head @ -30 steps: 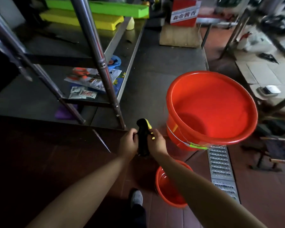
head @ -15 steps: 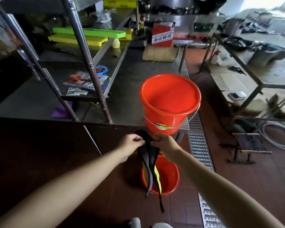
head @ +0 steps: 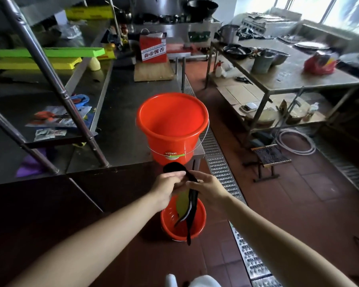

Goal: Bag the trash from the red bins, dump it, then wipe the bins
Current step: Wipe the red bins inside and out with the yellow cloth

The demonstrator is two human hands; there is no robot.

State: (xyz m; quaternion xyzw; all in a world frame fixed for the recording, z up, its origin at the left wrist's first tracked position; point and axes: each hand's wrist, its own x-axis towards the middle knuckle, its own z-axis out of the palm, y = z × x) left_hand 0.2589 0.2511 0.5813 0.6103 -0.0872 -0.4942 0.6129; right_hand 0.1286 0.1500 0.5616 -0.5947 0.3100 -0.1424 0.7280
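Since half a second ago the view has pulled back and up, so the large red bin point(head: 172, 125) now sits farther from the hands, and the black bag point(head: 190, 200) has opened a little more, showing a yellow-green patch between its dark folds. Both hands meet just in front of the large red bin, below its label. Left hand point(head: 167, 186) has its fingers point(head: 177, 174) curled over the bunched top of the black bag, gripping it; right hand point(head: 208, 188) pinches the same bag from the other side, fingers bent round the fold. From the hands the bag hangs down in narrow strips, its lower end dangling over the small red bin point(head: 182, 221), which stands on the tiled floor point(head: 298, 195) directly below and nearer than the large red bin. Whether the bag's tip touches the small bin's inside cannot be told. Large red bin stands upright on the front corner of the steel desk point(head: 120, 121), its wire handle lying down against its side. To the left of that bin a slanted metal post point(head: 50, 79) rises from the desk, with loose packets point(head: 50, 133) behind it. Right of the bin a grated floor drain point(head: 222, 172) runs past, and beyond it stands a second steel desk point(head: 288, 77) carrying pots and a red bag point(head: 319, 66).
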